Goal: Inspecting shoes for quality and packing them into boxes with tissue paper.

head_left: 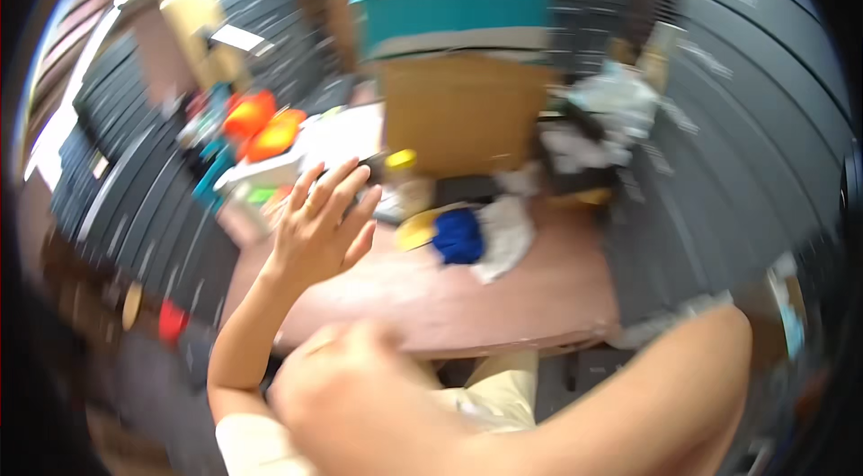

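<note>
My left hand [319, 220] is raised above the left part of the pinkish desk top [431, 305], its fingers spread and nothing held in them. Across my body comes my right forearm, close to the camera, with my right hand [333, 368] beside my left forearm. Motion smears that hand and its fingers do not show clearly. On the desk, right of my left hand, lie a crumpled blue cloth [458, 236], a white cloth [505, 238] and something flat and yellow [416, 230]. Behind them stands a clear container with a yellow lid [401, 159].
A brown cardboard box [463, 112] stands at the desk's back, below a teal box [458, 17]. Grey stacked drawers [737, 134] rise on the right. Orange items [261, 125] crowd the left back, and clear plastic bags [616, 103] the right back.
</note>
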A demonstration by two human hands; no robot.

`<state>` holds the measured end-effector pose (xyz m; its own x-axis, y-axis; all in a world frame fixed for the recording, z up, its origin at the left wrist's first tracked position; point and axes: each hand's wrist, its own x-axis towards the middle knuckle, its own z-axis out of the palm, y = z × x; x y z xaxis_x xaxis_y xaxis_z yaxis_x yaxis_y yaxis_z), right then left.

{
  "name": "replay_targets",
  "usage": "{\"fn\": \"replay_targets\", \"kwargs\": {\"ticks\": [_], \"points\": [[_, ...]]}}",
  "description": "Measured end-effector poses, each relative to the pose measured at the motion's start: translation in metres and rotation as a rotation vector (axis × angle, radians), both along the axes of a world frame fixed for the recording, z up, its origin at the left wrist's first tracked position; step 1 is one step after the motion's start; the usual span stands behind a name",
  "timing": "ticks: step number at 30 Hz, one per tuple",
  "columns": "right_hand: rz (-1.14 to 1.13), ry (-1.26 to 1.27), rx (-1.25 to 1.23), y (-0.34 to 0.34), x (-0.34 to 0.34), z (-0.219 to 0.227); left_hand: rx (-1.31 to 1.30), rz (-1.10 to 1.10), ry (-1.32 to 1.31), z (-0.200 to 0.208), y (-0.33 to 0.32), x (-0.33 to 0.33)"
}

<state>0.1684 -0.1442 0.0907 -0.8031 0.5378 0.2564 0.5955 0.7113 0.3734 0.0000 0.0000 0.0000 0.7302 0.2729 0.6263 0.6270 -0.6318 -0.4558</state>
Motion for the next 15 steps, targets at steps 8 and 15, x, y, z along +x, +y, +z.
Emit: {"fn": "replay_targets", "kwargs": {"ticks": [8,15], "points": [[0.291,0.309,-0.258,0.047,-0.001,-0.057,0.527,0.939,-0.800,-0.034,-0.046,-0.335],[-0.082,0.590,-0.605,0.104,-0.042,-0.284,0.463,0.883,-1.186,-0.040,-0.022,-0.512]]}}
